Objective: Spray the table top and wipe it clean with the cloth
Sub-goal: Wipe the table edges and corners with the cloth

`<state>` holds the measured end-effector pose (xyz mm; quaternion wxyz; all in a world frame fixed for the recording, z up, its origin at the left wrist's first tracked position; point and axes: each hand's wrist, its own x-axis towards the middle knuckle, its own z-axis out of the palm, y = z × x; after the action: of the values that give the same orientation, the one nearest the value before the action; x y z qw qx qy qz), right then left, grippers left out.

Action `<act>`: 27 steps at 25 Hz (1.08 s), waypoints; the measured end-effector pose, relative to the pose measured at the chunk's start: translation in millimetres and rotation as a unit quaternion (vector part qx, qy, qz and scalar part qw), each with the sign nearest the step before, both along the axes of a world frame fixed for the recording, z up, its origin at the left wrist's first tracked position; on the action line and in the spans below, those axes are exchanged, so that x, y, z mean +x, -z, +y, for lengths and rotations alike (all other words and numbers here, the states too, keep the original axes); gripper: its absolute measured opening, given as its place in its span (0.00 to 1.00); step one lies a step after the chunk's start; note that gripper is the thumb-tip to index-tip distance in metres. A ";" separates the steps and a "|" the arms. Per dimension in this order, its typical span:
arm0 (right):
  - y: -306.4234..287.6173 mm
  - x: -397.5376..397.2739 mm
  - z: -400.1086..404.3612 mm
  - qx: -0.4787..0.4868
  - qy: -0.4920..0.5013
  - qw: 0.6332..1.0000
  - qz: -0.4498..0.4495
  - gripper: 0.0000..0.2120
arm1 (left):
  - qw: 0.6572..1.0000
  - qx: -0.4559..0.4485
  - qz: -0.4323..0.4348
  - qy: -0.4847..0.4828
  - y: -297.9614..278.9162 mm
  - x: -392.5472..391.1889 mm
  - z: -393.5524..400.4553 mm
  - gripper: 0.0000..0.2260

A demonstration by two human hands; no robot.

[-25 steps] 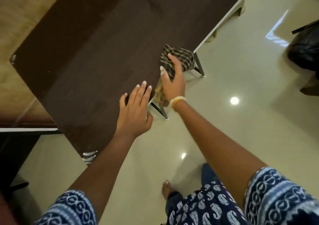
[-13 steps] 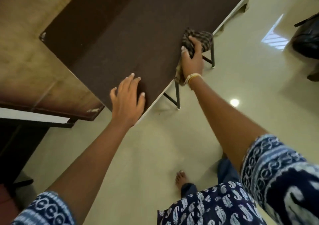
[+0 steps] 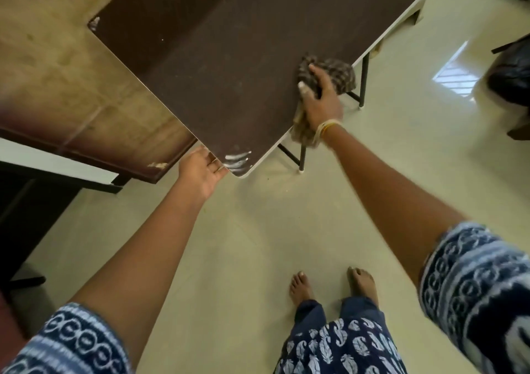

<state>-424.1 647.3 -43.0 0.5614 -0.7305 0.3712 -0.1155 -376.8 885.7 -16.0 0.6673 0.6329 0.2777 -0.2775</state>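
Note:
A dark brown table top [image 3: 229, 58] with a thin white edge fills the upper middle of the head view. My right hand [image 3: 322, 101] presses a checked brown cloth [image 3: 339, 72] flat on the table near its right edge; part of the cloth hangs over the edge below my wrist. My left hand [image 3: 200, 173] grips the table's near corner from below, fingers hidden under the edge. White scuff marks [image 3: 236, 160] show on that corner. No spray bottle is in view.
A lighter brown table [image 3: 71, 81] stands to the left, touching the dark one. Black metal table legs [image 3: 362, 84] stand on the glossy cream floor. A dark bag or chair [image 3: 510, 72] sits at the far right. My bare feet [image 3: 329, 286] are below.
My left hand slid off the table top and down to grip the near corner. My right hand kept the cloth pressed at the right edge while the view pulled back from the table.

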 end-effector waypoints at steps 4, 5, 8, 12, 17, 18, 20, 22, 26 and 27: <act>-16.8 17.2 -50.8 -0.002 0.022 0.998 0.053 0.23 | 0.999 -0.032 0.017 -0.039 9.7 6.5 -0.1 0.09; -20.8 16.2 -44.3 -0.010 0.024 0.998 0.064 0.23 | 0.998 -0.035 0.019 -0.041 11.4 6.6 0.1 0.09; -26.1 6.4 7.4 -0.153 -0.027 0.971 0.183 0.24 | 0.997 -0.024 0.014 -0.075 13.3 3.9 -4.3 0.07; -33.4 -8.2 61.4 -0.371 -0.211 0.869 0.250 0.24 | 0.995 -0.009 -0.016 -0.100 15.1 0.0 -11.0 0.07; -35.6 26.2 -43.0 -0.531 -0.197 0.790 0.233 0.21 | 0.997 0.043 -0.039 -0.054 21.7 6.5 -9.3 0.09; -31.1 33.9 -74.6 -0.546 -0.168 0.790 0.222 0.21 | 0.997 0.050 -0.037 -0.049 23.3 7.7 -10.1 0.11; -18.3 42.9 -126.5 -0.524 -0.137 0.818 0.195 0.23 | 0.998 0.043 -0.024 -0.046 28.2 10.5 -13.4 0.13; -8.0 49.4 -145.6 -0.477 -0.122 0.853 0.172 0.25 | 0.999 0.029 -0.012 -0.039 27.1 12.4 -13.3 0.15; -10.1 53.7 -107.5 -0.456 -0.111 0.871 0.144 0.25 | 1.000 -0.017 0.002 -0.014 19.9 11.3 -2.4 0.11; -10.3 50.7 -90.6 -0.466 -0.146 0.862 0.135 0.25 | 1.000 -0.022 0.005 -0.014 19.9 10.4 -1.0 0.08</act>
<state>-373.4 556.7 -32.6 0.1099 -0.9612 0.2355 -0.0920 -366.4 884.7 -36.0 0.6836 0.6127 0.2832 -0.2776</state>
